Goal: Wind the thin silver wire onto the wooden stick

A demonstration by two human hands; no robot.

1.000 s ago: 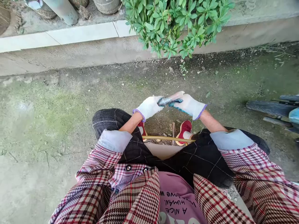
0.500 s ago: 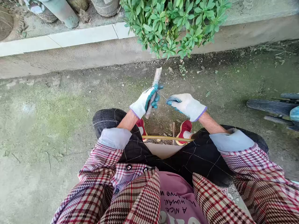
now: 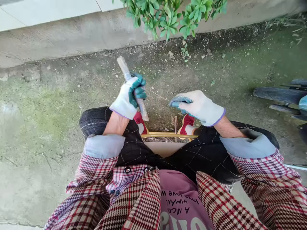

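Observation:
My left hand, in a white glove with a teal palm, is wrapped round a short grey stick that points up and to the left, with a wound band of grey thread near its middle. A thin thread runs from the stick to my right hand. My gloved right hand is apart from the stick, its fingers pinched together on that thread. Both hands hover above my knees and my red shoes.
A leafy green plant hangs over a concrete kerb at the top. Mossy concrete ground spreads to the left. A yellow rod lies across between my knees. Dark vehicle parts jut in at the right edge.
The hands were together on the stick; the left hand has carried it away to the left and tilted it, and the thread now stretches between the hands. The camera has dipped lower.

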